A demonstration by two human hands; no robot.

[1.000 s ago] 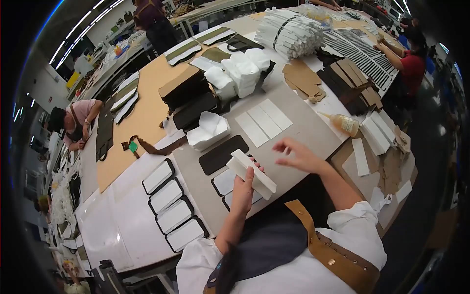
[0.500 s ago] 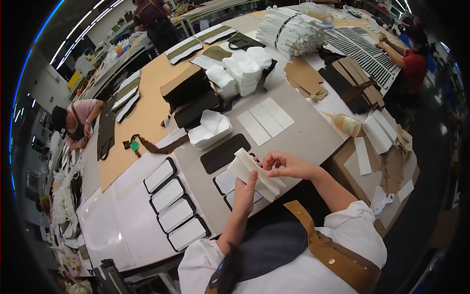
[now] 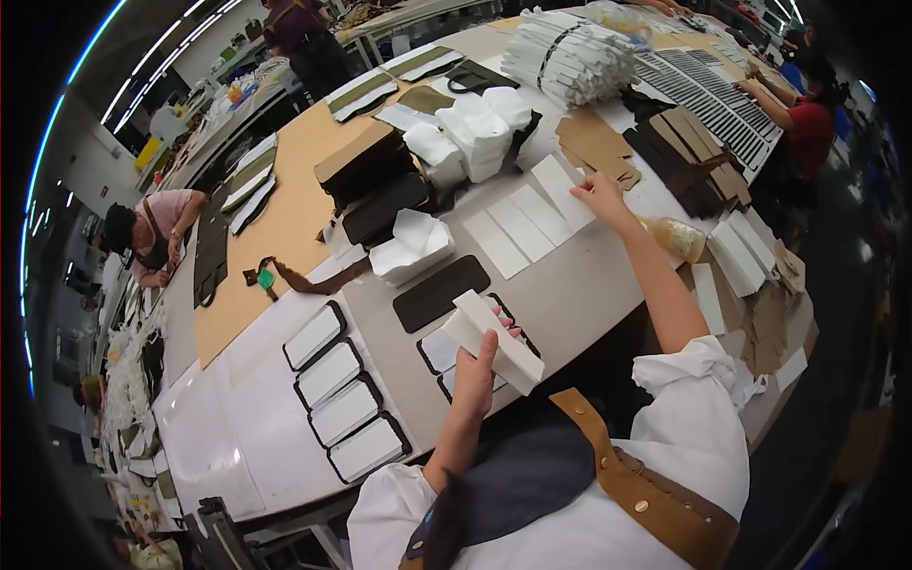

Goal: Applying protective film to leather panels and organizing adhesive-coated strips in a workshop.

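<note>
My left hand [image 3: 478, 369] is wrapped round a small stack of cream-white rectangular strips [image 3: 505, 350], thumb on top, above the near edge of the table. With my right arm stretched out, my right hand [image 3: 602, 199] pinches the end of a single white strip [image 3: 559, 186]. That strip lies at or just above the table beside a row of white strips [image 3: 514, 232] laid side by side. Under and beside my left hand are black-edged panels with white strips [image 3: 439, 351], partly hidden by the hand. A plain black rounded panel [image 3: 441, 294] lies just beyond them.
Several black-edged white panels [image 3: 329, 377] line the left side. Behind stand white padding stacks [image 3: 412, 249] and black panel stacks [image 3: 384, 208]. A glue bottle [image 3: 676, 237] lies by my right forearm, near brown pieces [image 3: 597, 150]. Other people work around the table.
My right hand has moved away from the stack in my left hand, out to the far right, carrying one white strip to the row. My left hand stays nearly in place.
</note>
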